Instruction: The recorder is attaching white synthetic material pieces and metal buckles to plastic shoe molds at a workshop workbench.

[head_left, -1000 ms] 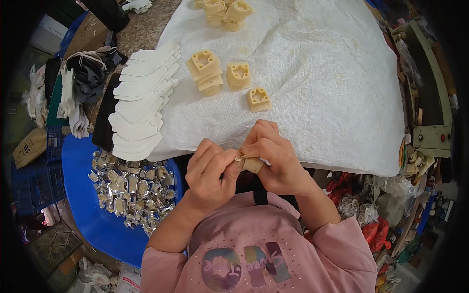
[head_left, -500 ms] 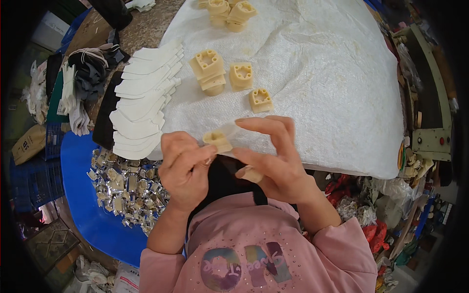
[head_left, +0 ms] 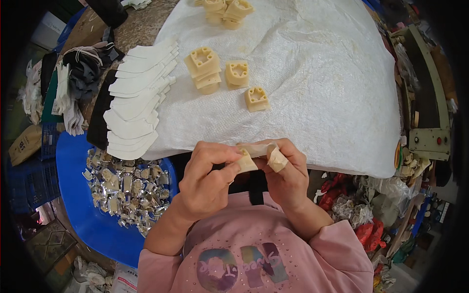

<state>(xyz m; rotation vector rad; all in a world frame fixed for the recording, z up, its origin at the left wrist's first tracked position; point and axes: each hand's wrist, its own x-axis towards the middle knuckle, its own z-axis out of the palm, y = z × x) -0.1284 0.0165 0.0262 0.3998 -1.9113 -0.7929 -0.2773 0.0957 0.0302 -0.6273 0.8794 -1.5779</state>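
Note:
My left hand [head_left: 207, 173] pinches a small cream plastic block [head_left: 245, 161], shaped like a shoe heel, just off the table's near edge. A thin pale strip [head_left: 256, 149] stretches from the block to my right hand [head_left: 288, 180], whose fingers are closed on it. Something beige and crumpled [head_left: 277, 159] covers a fingertip of that hand or is held there; I cannot tell which. Beyond my hands, similar heel blocks stand on the white sheet: a single block [head_left: 257, 99], another [head_left: 237, 74], and a stack [head_left: 203, 68].
More cream blocks [head_left: 234, 12] stand at the far edge. Overlapping white cut pieces [head_left: 132, 105] lie along the table's left side. Below them, a blue basin [head_left: 71, 180] holds many silvery pieces [head_left: 128, 188]. A grey-green machine [head_left: 430, 139] and plastic bags [head_left: 359, 212] are at right.
Both hands have come together, the left moving right with the block. My right fingers, spread before, have closed on the strip, which is now pulled across between the hands.

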